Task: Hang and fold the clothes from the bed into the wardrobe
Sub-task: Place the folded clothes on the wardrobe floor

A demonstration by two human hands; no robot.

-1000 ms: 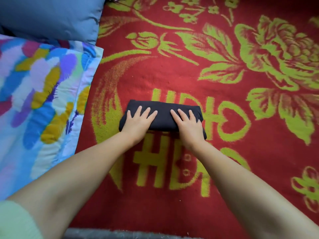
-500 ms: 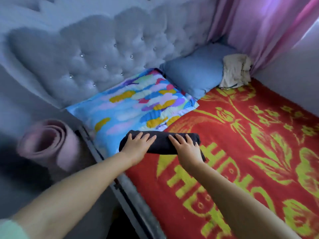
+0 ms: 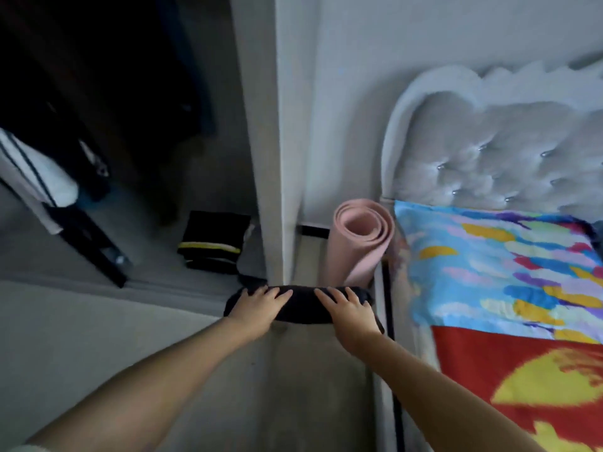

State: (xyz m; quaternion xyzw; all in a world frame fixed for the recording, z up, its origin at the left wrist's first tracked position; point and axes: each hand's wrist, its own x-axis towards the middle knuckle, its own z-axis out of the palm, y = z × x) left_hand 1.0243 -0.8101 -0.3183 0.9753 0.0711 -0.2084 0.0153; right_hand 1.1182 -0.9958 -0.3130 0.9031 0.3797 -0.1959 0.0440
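Observation:
A folded black garment [image 3: 301,308] is held in the air in front of me, over the floor between the bed and the wardrobe. My left hand [image 3: 257,306] grips its left end, fingers over the top. My right hand [image 3: 349,313] grips its right end the same way. The open wardrobe [image 3: 130,125] is at the left, dark inside, with hanging clothes [image 3: 39,171] and a folded black stack with a yellow stripe [image 3: 213,244] on its floor. The bed with the red and yellow blanket [image 3: 522,370] lies at the right.
A white wardrobe side panel [image 3: 274,141] stands straight ahead. A rolled pink mat [image 3: 357,246] leans upright between it and the tufted grey headboard [image 3: 489,151]. A multicoloured pillow [image 3: 496,269] lies at the bed's head. Bare grey floor [image 3: 293,386] is below my arms.
I lifted the folded black garment off the bed and carried it left. My view swung from the blanket to the wardrobe. Both hands keep their hold.

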